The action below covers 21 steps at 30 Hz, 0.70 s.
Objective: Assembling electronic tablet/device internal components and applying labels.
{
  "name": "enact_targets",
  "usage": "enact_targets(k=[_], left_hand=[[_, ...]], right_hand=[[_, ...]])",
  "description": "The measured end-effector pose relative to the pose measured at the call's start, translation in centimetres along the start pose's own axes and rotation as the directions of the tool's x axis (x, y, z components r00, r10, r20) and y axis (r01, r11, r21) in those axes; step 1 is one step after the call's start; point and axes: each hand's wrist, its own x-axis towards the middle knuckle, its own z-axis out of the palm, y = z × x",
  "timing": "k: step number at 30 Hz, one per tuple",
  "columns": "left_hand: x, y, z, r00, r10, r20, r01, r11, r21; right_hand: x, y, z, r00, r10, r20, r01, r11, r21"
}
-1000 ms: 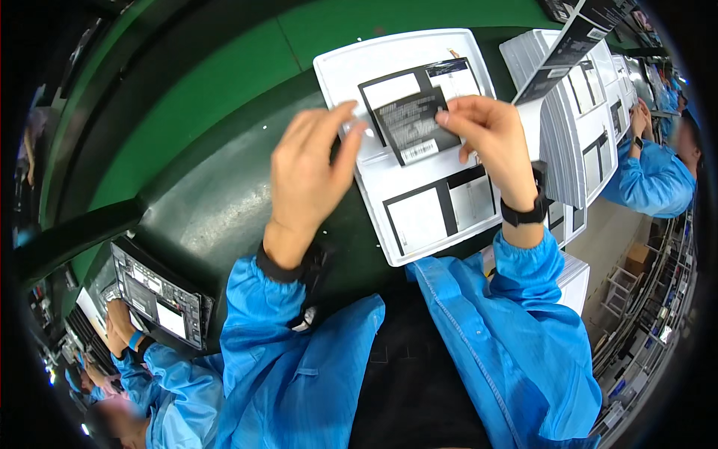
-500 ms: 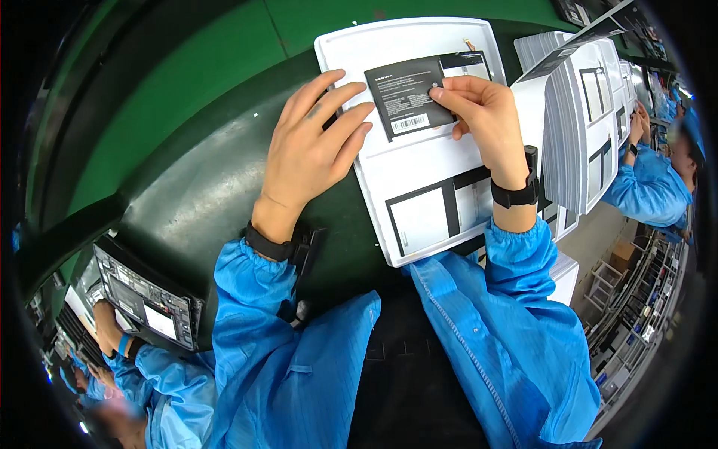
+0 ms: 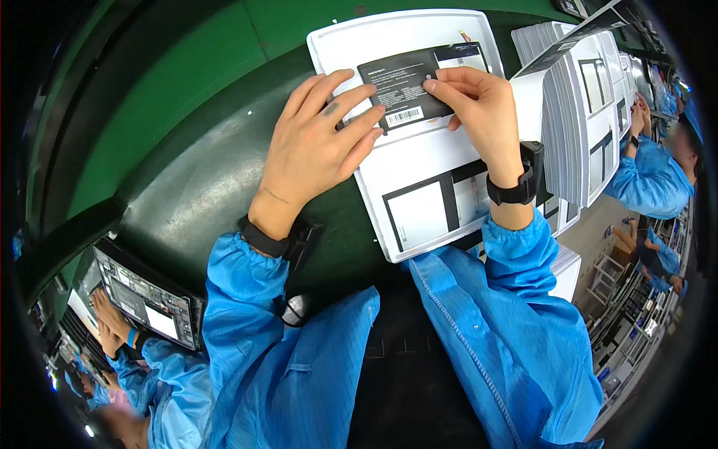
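Observation:
A black printed label (image 3: 400, 81) with a white barcode lies over a flat battery pack (image 3: 465, 52) in the upper half of a white tray (image 3: 389, 153). My right hand (image 3: 482, 108) pinches the label's right side between thumb and index finger. Spread across the label's left edge are the fingers of my left hand (image 3: 318, 131), their tips touching or just over it; they grip nothing. A small orange-and-white lead shows above the pack. In the tray's lower half lies a second battery pack (image 3: 419, 215) with pale panels and black borders.
To the right stands a tall stack of white trays (image 3: 557, 112) holding similar packs. A dark sheet (image 3: 572, 45) leans over it. At the left, a co-worker's hands (image 3: 108, 318) are beside an opened laptop chassis (image 3: 149, 303). Another co-worker (image 3: 654, 176) sits at far right.
My left hand has moved slightly right and down onto the label's left edge. My right hand keeps its pinch. The tray sits slightly higher in view.

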Motion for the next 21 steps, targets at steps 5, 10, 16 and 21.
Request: enact_targets(k=[5,10,16,21], left_hand=[[0.2,0.4,-0.2,1.000,0.006,0.023,-0.008,0.999,0.048],[1.3,1.3,-0.1,0.980,0.064,0.188,-0.072,0.997,0.035],[4.4,2.4,2.4,0.930,0.222,0.293,-0.218,0.975,-0.046],[5.9,1.2,2.6,0.901,0.289,0.325,-0.288,0.956,-0.053]], right_hand=[[-1.0,0.8,-1.6,0.921,-0.323,-0.219,0.242,0.914,-0.326],[-3.0,3.6,-2.7,0.833,-0.554,0.001,0.462,0.695,-0.551],[-3.3,4.8,-2.4,0.822,-0.570,-0.008,0.472,0.687,-0.552],[-3.5,5.6,-2.4,0.801,-0.597,-0.040,0.500,0.705,-0.503]])
